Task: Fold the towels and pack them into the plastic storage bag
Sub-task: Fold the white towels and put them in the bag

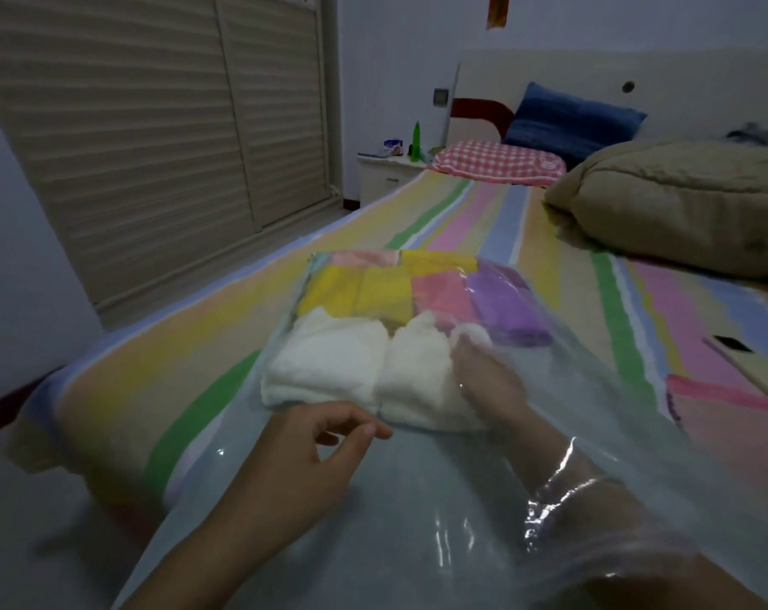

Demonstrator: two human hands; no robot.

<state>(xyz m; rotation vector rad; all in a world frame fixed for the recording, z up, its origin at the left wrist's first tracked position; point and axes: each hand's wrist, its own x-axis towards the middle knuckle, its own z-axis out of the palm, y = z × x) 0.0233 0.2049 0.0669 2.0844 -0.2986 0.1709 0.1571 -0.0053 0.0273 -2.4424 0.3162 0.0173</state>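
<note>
Bedding in pastel stripes [461, 213] covers the wide bed, with beige slatted sliding wardrobe doors [153, 125] beyond its left side. A bulky tan duvet [681, 204] lies heaped at the far right. A large clear plastic storage bag [417, 499] lies on the sheet in the near middle, and its film veils what is inside. A blue pillow [567, 121] and a red-checked pillow [496, 162] sit at the head of the bed. Inside the bag, folded white towels [329, 367] lie nearest, with yellow [364, 292], pink [439, 292] and purple [501, 301] ones behind. The left hand [325, 442] is over the bag's outside, its fingers curled and its thumb near the forefinger; whether they pinch the film cannot be told. The right hand [483, 376] is inside the bag, its fingers extended onto a white towel.
</note>
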